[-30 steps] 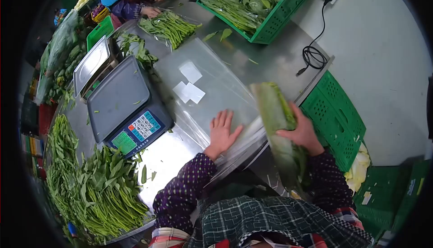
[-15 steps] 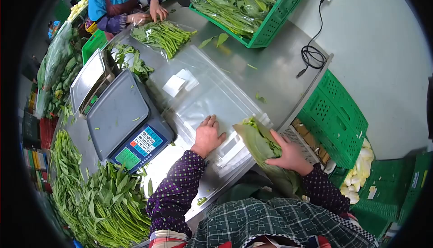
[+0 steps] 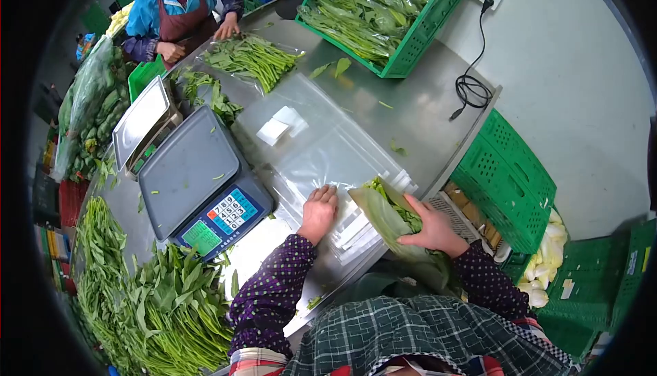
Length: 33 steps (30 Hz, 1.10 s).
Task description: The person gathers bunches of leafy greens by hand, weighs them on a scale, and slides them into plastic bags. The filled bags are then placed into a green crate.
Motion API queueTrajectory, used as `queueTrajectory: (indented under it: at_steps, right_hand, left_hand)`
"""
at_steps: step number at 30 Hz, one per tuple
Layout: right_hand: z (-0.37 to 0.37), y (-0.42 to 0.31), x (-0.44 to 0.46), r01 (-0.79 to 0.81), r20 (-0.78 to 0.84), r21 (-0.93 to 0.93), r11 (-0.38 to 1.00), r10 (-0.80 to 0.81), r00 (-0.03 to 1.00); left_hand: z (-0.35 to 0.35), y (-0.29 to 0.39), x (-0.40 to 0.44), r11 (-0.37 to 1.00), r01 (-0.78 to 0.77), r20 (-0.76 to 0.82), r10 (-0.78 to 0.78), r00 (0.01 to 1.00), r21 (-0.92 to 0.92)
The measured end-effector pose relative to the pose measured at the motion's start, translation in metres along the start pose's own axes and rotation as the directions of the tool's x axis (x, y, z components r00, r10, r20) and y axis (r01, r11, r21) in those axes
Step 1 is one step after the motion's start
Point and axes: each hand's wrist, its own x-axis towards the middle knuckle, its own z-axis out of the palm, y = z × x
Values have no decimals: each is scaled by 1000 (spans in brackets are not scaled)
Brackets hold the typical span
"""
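My left hand (image 3: 319, 213) rests on a stack of clear plastic bags (image 3: 311, 112), its fingers drawn together on the film near the stack's front edge. The top film is creased around the fingertips. In my right hand (image 3: 436, 231) is a bagged bundle of leafy greens (image 3: 390, 215), gripped from the right with the thumb toward me. Its lower end hangs past the table's front edge. Small white slips (image 3: 279, 126) lie on the bags. Left of my left hand stands a digital scale (image 3: 191, 171) with leaf scraps on its pan.
Loose greens (image 3: 164, 307) are heaped at the near left. Behind stands a second scale (image 3: 142, 123). A co-worker (image 3: 181, 17) is across the table, beside greens on film (image 3: 256, 61). A green crate (image 3: 404, 54) holds bagged greens; stacked green crates (image 3: 506, 177) stand right. A black cable (image 3: 472, 88) hangs over the edge.
The fingers and thumb of my left hand have drawn together on the film. My right hand keeps its hold on the bundle. The co-worker's hands have moved apart, one away from the greens.
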Motion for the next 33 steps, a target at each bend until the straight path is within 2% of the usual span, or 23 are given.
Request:
queueTrajectory:
  at_steps: [2,3,5,7,8,10,11,13,15,16,17,18,20,21,22,24,25,26,28,29,30,32,33]
  right_hand:
    - [0,-5,-5,-62,11,-3,998,62,998]
    - [2,-3,-6,-58,8,-11,998,58,998]
    - [14,0,-8,64,-79,-79,995,-70,994]
    - [14,-23,-3,69,-49,-148,987,-77,996]
    - [14,-33,2,85,-17,-221,972,-91,996]
    - [19,-39,8,118,-44,-195,974,-129,991]
    - [22,-39,12,84,-62,-167,982,-95,994]
    - [31,-31,19,59,-67,-141,988,-69,995]
    - [37,-18,31,14,-89,75,997,-7,996]
    - [37,-18,33,36,-89,67,997,-30,996]
    - [38,-19,31,37,-111,56,998,-30,993]
    - [38,-23,30,31,-129,50,998,-24,991]
    - [40,-35,34,-51,-22,75,996,53,998]
    - [47,-36,38,-46,-17,55,997,47,999]
    - [52,-40,42,-44,-16,39,998,44,999]
    - [57,-46,49,-92,39,97,991,88,995]
    - [62,-42,56,-102,34,166,981,98,995]
    - [64,-40,61,-113,31,230,967,108,994]
    - [65,-54,63,-112,26,268,957,109,994]
    - [71,-58,67,-99,-3,363,927,108,994]
    - [77,-63,72,-79,-33,452,888,105,994]
    - [79,-76,75,1,-74,522,853,44,996]
    - [72,-85,72,-20,-18,620,785,40,999]
  left_hand:
    - [8,-5,2,972,232,0,-232,973,-48]
    - [-11,2,17,866,485,203,-457,866,-123]
    - [-33,12,40,839,500,152,-477,866,-213]
    - [-58,36,53,790,482,122,-473,872,-378]
    - [-70,53,59,793,481,124,-471,873,-373]
    - [-86,79,65,929,289,-15,-301,954,-231]
    - [-85,86,62,932,289,-18,-300,954,-219]
    - [-80,99,48,981,-60,-175,27,984,-184]
    - [-73,106,22,995,5,-172,-21,985,-97]
    - [-66,106,8,998,60,-175,-61,983,-14]
    - [-54,99,-10,982,189,-221,-184,958,-2]
    - [-52,93,-6,981,193,-232,-185,955,9]
    - [-47,93,-9,841,472,-299,-537,789,-263]
    - [-45,90,-7,728,554,-148,-649,746,-403]
    - [-41,92,-11,727,560,-140,-651,746,-398]
    - [-30,96,-11,274,606,196,-780,595,-747]
    - [-30,105,-17,350,627,158,-777,609,-696]
    - [-29,104,-20,355,622,150,-777,611,-698]
    - [-40,110,-21,69,657,287,-862,419,-751]
    - [-32,97,-19,45,589,201,-917,345,-807]
    - [-41,86,-14,45,582,196,-918,344,-812]
    - [-65,59,-10,248,744,82,-923,375,-621]
    - [-69,52,-16,251,740,74,-924,375,-624]
